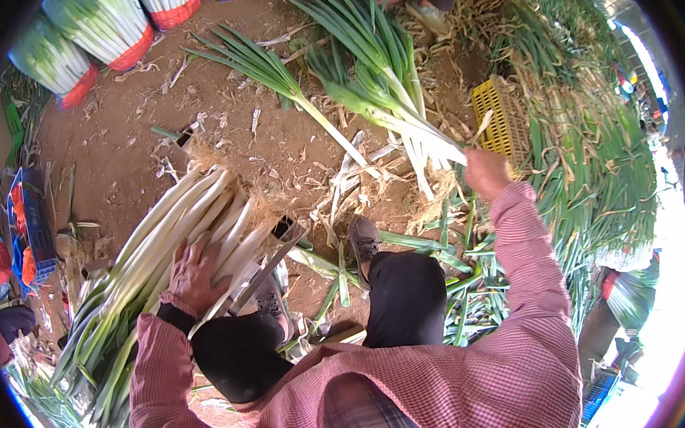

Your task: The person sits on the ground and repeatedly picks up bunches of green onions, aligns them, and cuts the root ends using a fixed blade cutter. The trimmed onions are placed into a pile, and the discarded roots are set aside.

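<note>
My left hand (pixel 196 273) lies flat, with fingers spread, on a thick pile of long green onions (pixel 161 225). Their shaggy roots (pixel 203 152) point away from me and the leaves hang toward the lower left. A metal frame (pixel 264 274) shows under the pile beside my left knee. On the right, my right hand (pixel 487 171) grips a green onion (pixel 420 130) by the lower white stalk, its leaves reaching up and left. Several other onions (pixel 416 168) lie on the ground behind it. One single onion (pixel 325 121) rests apart on the soil.
Packed onion bundles (pixel 96 29) with red wrapping stand at the upper left. A yellow plastic crate (pixel 492 119) sits beyond my right hand, before a large onion heap (pixel 592 163). Cut leaves (pixel 471 294) litter the ground by my right leg. A blue crate (pixel 37 227) is far left.
</note>
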The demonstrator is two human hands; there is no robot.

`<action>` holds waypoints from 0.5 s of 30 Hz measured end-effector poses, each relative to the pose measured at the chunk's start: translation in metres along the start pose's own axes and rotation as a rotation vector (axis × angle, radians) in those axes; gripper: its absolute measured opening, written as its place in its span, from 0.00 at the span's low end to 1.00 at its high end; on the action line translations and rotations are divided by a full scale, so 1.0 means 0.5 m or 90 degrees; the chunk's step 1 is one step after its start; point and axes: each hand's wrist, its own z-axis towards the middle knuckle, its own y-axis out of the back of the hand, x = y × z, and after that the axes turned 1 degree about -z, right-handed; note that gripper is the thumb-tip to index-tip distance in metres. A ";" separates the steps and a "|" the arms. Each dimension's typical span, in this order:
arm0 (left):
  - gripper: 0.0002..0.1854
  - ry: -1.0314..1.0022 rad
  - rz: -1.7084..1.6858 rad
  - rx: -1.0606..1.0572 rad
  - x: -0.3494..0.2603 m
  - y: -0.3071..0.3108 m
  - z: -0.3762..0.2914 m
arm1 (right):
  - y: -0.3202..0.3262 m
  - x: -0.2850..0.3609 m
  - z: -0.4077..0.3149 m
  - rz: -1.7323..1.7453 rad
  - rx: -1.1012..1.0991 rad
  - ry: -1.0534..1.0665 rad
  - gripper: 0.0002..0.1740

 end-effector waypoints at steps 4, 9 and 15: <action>0.36 0.010 0.016 0.007 -0.003 0.012 -0.007 | 0.163 -0.082 -0.145 -0.341 -0.306 0.082 0.10; 0.48 -0.061 -0.008 -0.060 -0.216 0.082 0.100 | 0.363 -0.107 -0.450 -0.421 -0.483 0.113 0.18; 0.62 -0.240 -0.197 -0.552 -0.582 0.054 0.199 | 0.499 0.024 -0.728 -0.462 -0.586 0.194 0.23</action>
